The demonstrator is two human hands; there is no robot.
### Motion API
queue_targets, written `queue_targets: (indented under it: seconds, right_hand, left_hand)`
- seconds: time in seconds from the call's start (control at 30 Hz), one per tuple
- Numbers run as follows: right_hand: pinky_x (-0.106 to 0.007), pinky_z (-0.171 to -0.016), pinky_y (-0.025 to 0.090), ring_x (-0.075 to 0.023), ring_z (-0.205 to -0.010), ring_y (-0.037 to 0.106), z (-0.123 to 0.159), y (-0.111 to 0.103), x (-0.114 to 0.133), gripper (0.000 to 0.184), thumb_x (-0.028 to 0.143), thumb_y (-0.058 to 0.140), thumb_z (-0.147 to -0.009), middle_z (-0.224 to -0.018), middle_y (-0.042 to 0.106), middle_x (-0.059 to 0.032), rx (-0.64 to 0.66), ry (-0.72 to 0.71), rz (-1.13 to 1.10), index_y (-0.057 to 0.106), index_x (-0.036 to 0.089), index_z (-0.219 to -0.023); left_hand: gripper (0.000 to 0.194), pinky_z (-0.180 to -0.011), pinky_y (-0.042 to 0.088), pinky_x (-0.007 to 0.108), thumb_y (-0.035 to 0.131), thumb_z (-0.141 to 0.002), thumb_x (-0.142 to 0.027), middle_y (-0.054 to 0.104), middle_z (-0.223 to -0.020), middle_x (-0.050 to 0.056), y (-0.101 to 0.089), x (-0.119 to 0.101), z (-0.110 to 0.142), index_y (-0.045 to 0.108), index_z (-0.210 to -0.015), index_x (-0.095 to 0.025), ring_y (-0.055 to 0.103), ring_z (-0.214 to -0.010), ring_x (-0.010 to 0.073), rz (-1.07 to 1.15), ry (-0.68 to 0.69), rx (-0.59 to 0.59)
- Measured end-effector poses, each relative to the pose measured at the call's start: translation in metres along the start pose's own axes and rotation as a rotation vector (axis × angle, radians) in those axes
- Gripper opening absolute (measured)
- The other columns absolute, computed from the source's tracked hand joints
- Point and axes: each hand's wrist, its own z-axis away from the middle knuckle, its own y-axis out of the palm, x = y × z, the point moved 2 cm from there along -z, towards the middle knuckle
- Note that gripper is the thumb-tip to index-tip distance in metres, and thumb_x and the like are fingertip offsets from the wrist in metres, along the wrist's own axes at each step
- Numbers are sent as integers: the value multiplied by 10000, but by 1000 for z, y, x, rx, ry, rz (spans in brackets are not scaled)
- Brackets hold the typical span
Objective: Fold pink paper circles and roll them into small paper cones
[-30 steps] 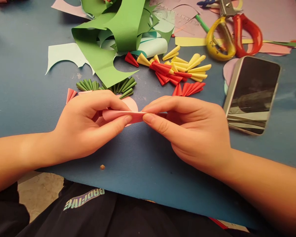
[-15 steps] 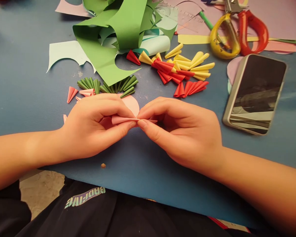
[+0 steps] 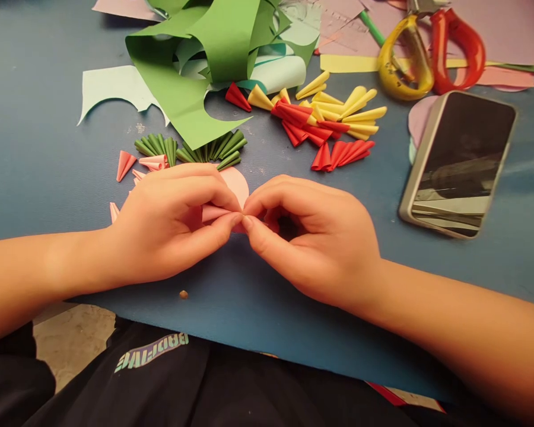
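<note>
Pinching is done by left hand (image 3: 169, 222) and right hand (image 3: 324, 243), fingertips clamped on pink paper (image 3: 212, 213), likely so its curl is kept.

1. A phone (image 3: 465, 160) lies on the blue counter (image 3: 40, 154), screen up, pale strips reflected in its dark glass.
2. Scissors (image 3: 431, 56), with one yellow and one red handle, lie beyond the phone, their upper end out of view.
3. A green stick (image 3: 372, 28) slants just beside the yellow handle.
4. A cut green paper scrap (image 3: 229, 53) curls at the far side, beside a pale scrap (image 3: 113, 85) with a scalloped edge.
5. A small brown spot (image 3: 184, 294) marks the counter near its front edge.
</note>
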Motion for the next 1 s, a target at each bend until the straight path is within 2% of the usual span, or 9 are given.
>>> queue_targets:
  seconds: [0.23, 0.33, 0.5, 0.63, 0.7, 0.8, 0.87, 1.0]
  right_hand:
    - [-294, -615, 469, -137, -646, 599, -3, -6, -2, 126, 172, 647, -949, -806, 752, -23, 82, -26, 49, 679, 208, -832]
    - [-284, -576, 448, -126, -604, 574, -5, -8, -2, 142, 206, 677, -956, -754, 723, -6, 101, 48, 14, 684, 211, -815]
    - [-274, -480, 348, -98, -504, 424, -7, -13, -6, 359, 351, 752, -955, -557, 534, 34, 120, 235, -107, 606, 208, -660]
    - [-282, -471, 318, -101, -499, 405, -6, -15, -11, 491, 399, 716, -984, -527, 488, 25, 45, 295, -201, 533, 203, -572]
    - [-286, -485, 348, -111, -519, 436, -5, -14, -14, 447, 358, 658, -1018, -573, 524, 15, 9, 294, -291, 557, 203, -611]
    - [-283, -497, 375, -119, -570, 490, -4, -10, -15, 261, 310, 657, -1002, -686, 581, 12, -11, 240, -409, 637, 201, -765]
    - [-281, -527, 414, -124, -611, 537, -4, -8, -13, 185, 330, 714, -966, -746, 647, 1, 23, 195, -343, 686, 199, -839]
    - [-281, -589, 477, -137, -656, 582, -5, -8, -10, 175, 334, 768, -937, -749, 694, -9, 27, 158, -222, 714, 210, -826]
  left_hand:
    - [121, -709, 493, 302, 644, -911, -122, 687, -769, 8, -1, 1, 2, 642, -816, -197, 624, -711, 144, -39, -51, -27]
    - [140, -675, 477, 299, 631, -911, -144, 694, -760, 13, -3, 2, 2, 633, -782, -197, 613, -691, 140, 8, -122, -24]
    - [123, -533, 418, 279, 654, -893, -230, 644, -652, -4, -8, 1, 0, 657, -773, -200, 553, -574, 133, 120, -298, -17]
    - [142, -479, 422, 236, 680, -906, -246, 636, -623, -11, -11, 3, -1, 678, -775, -189, 575, -554, 122, 223, -394, -50]
    - [164, -464, 433, 221, 694, -913, -271, 642, -623, -11, -11, 5, -1, 690, -774, -184, 587, -549, 119, 282, -447, -64]
    - [169, -454, 440, 215, 716, -904, -301, 649, -628, -12, -9, 6, -1, 705, -787, -180, 582, -542, 115, 328, -485, -67]
    - [146, -468, 454, 218, 720, -898, -288, 658, -649, -11, -8, 6, -1, 702, -804, -177, 595, -561, 117, 342, -482, -66]
    - [109, -468, 459, 234, 736, -873, -225, 647, -654, -7, -6, 3, 0, 674, -795, -181, 582, -565, 121, 384, -434, -15]
